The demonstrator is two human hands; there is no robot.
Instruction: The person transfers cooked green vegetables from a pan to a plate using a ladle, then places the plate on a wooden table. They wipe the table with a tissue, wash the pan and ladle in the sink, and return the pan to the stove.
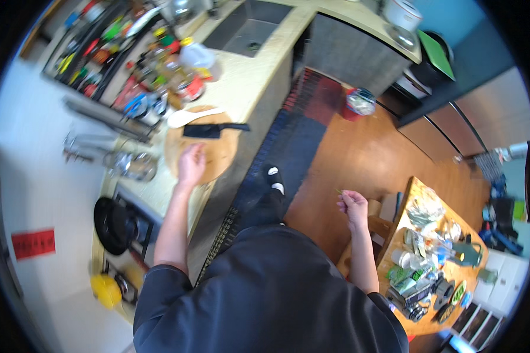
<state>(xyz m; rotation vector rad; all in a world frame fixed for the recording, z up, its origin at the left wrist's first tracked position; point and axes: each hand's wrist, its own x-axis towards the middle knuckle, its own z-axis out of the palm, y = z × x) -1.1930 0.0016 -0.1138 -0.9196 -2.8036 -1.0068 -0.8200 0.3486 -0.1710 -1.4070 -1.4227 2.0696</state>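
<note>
My left hand (pixel 191 164) is over the near left part of a round wooden cutting board (pixel 223 156), its fingers loosely curled. Whether anything is in them or they touch the wood is too blurred to tell. A cleaver (pixel 203 131) with a dark blade lies flat on the board just beyond that hand, its handle reaching past the board's right edge. Behind the cleaver rests a white spoon or ladle (pixel 187 117). Out to the right, above the floor, my right hand (pixel 354 206) pinches a thin greenish piece (pixel 338 191) between thumb and fingers.
Seasoning bottles (pixel 168 75) crowd the counter beyond the board, near a sink (pixel 251 31). A black frying pan (pixel 111 226) and yellow pot (pixel 106 291) stand on the stove at left. A red bin (pixel 352 112) is on the floor. A cluttered wooden table (pixel 408 207) stands right.
</note>
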